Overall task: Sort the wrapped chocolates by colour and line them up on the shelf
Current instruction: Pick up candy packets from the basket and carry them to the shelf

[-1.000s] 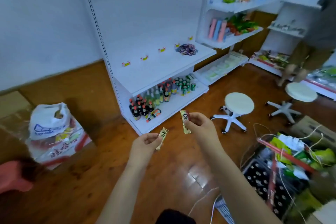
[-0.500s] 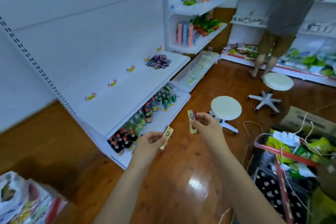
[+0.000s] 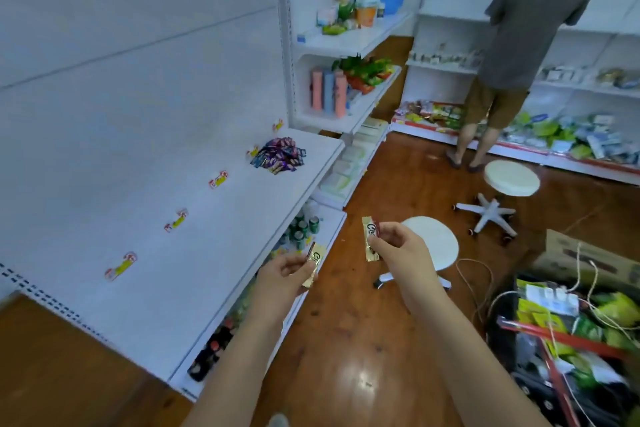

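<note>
My left hand (image 3: 284,279) pinches a gold-wrapped chocolate (image 3: 314,263) just off the front edge of the white shelf (image 3: 194,253). My right hand (image 3: 398,253) pinches a second gold-wrapped chocolate (image 3: 370,239) upright over the wooden floor. A heap of purple, blue and pink wrapped chocolates (image 3: 278,154) lies at the far right end of the shelf. Single yellow and red wrapped pieces, such as the nearest piece (image 3: 121,265), lie spaced in a row along the shelf's back.
Bottles and cans (image 3: 301,229) fill the lower shelf. Two white stools (image 3: 433,243) (image 3: 510,180) stand on the floor to the right. A crate of goods with loose cords (image 3: 571,329) sits at the right. A person (image 3: 519,55) stands at the far shelves.
The view has swung right and closer to the shelf. Both hands still hold their gold chocolates, now nearer the shelf's front edge.
</note>
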Tool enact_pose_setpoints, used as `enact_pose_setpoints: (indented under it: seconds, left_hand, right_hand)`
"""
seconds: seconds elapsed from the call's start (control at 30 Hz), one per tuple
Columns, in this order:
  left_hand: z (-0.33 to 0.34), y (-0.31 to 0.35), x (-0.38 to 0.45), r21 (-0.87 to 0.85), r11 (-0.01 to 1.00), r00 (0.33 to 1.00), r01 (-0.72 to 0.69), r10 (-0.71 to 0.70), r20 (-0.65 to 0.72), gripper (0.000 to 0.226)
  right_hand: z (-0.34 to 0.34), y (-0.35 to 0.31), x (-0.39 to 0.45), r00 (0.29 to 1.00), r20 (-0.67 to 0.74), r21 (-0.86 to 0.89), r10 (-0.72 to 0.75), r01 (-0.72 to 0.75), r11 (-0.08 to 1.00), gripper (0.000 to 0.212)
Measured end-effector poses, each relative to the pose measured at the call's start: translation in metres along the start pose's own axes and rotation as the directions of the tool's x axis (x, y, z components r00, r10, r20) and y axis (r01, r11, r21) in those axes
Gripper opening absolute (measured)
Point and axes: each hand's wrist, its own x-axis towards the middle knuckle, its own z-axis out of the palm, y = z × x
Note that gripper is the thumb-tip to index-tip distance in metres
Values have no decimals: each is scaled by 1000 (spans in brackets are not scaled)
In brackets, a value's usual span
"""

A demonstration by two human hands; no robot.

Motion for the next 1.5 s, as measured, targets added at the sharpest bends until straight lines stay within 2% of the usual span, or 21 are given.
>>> enact_pose_setpoints:
  seconds: [0.1, 0.23, 0.47, 0.6, 0.83, 1.07, 1.33, 1.5]
  left_hand:
    - [-2, 17, 29, -2, 1000, 1000, -13, 13, 16, 10]
    - [-11, 46, 113, 45, 999, 996, -20, 17, 86, 11]
    - [10, 75, 219, 74, 997, 982, 3, -17, 187, 13]
    - [36, 83, 278, 105, 994, 981, 20, -40, 190, 15]
    - [109, 114, 387, 113, 993, 990, 19, -35, 139, 13]
    - [169, 153, 475, 109, 993, 999, 46, -49, 23, 11]
    - [175, 167, 573, 84, 990, 993, 111, -106, -59, 13]
    - [158, 182, 650, 74, 992, 992, 100, -93, -86, 15]
  right_hand:
    - [13, -10, 21, 1000, -4, 5, 3, -3, 1000, 6]
    - [46, -36, 83, 997, -71, 0, 2, -2, 1000, 8]
    - [51, -60, 194, 984, -173, -33, -42, 37, 999, 10]
    - [47, -56, 267, 980, -189, -44, -61, 53, 998, 15]
    - [27, -47, 414, 992, -90, -72, -83, 77, 994, 26]
    - [11, -67, 547, 996, 54, -73, -68, 72, 995, 21]
    - [56, -68, 668, 981, 193, -77, -20, 35, 996, 11]
    - [104, -78, 743, 971, 237, -116, -23, 52, 992, 10]
